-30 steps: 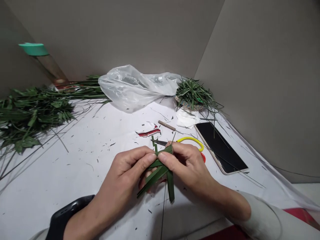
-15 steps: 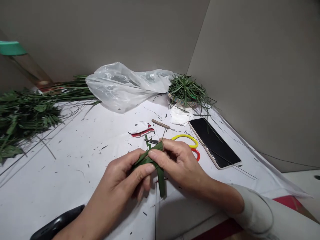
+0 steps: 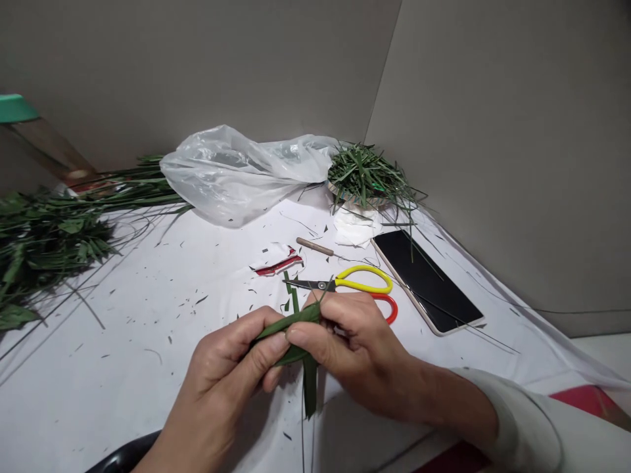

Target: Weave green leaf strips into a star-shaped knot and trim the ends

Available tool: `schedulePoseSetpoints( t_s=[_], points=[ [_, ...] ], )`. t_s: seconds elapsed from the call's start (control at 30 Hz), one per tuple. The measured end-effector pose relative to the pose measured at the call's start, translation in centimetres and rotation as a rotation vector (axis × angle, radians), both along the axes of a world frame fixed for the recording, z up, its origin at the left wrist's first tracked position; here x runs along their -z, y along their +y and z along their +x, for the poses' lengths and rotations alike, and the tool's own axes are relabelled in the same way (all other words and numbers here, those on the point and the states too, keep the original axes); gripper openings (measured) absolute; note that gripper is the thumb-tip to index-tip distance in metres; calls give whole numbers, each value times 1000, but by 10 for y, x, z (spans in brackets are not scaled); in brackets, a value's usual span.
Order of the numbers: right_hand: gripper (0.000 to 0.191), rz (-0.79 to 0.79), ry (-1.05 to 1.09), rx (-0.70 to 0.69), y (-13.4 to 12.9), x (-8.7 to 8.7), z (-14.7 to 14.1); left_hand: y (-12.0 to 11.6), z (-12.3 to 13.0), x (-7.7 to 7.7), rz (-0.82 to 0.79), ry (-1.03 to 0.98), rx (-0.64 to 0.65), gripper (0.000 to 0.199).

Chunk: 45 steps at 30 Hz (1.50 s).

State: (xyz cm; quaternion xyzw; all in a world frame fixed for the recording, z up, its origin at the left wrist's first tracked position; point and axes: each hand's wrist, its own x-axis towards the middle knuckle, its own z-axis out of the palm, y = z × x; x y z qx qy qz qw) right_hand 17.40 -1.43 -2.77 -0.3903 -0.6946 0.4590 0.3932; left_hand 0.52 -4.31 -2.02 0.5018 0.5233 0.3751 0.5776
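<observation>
Green leaf strips [image 3: 300, 316], pinched in left hand [image 3: 224, 371] and right hand [image 3: 357, 345], long fold [image 3: 279, 325] slanting up rightward, tail [image 3: 309, 387] pointing down

Flat dark-green leaf strips [image 3: 294, 320] lie crossed and pinched in the grip, one slanting across it, a broad end [image 3: 309, 387] hanging below, a thin strand [image 3: 325, 287] jutting above.

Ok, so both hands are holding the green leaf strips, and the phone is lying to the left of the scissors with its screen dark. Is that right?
Not quite: the head view shows the phone to the right of the scissors. Its screen is dark, and the left hand and right hand both hold the green leaf strips.
</observation>
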Motion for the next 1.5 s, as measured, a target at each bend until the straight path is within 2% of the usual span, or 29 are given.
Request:
schedulePoseSetpoints(
  t_s=[0.13,0.3,0.37,0.43,0.6,0.7,0.9,1.13,1.5],
  points=[
    [42,-36,23,-4,-2,-2,-1,-1,0,0,-32,-24,-7,33],
    [39,-148,84,-109,5,-6,6,5,1,1,-155,-294,5,22],
    [29,-161,153,-140,8,-8,11,9,1,0,-175,-363,40,22],
    [14,-150,226,-154,10,-11,14,11,1,-2,-196,-416,62,21],
    [10,-66,224,-165,12,-16,15,13,-1,-5,-235,-477,112,18],
    [6,-66,214,-149,12,-17,13,12,-3,-7,-218,-466,95,23],
    [3,-60,275,-52,12,-13,9,11,-4,-10,-132,-423,-20,22],
    [10,92,283,59,10,-10,7,13,-8,-12,-7,-231,-132,25],
    [16,282,277,61,7,-10,5,12,-16,-10,153,-74,-205,38]
  ],
)
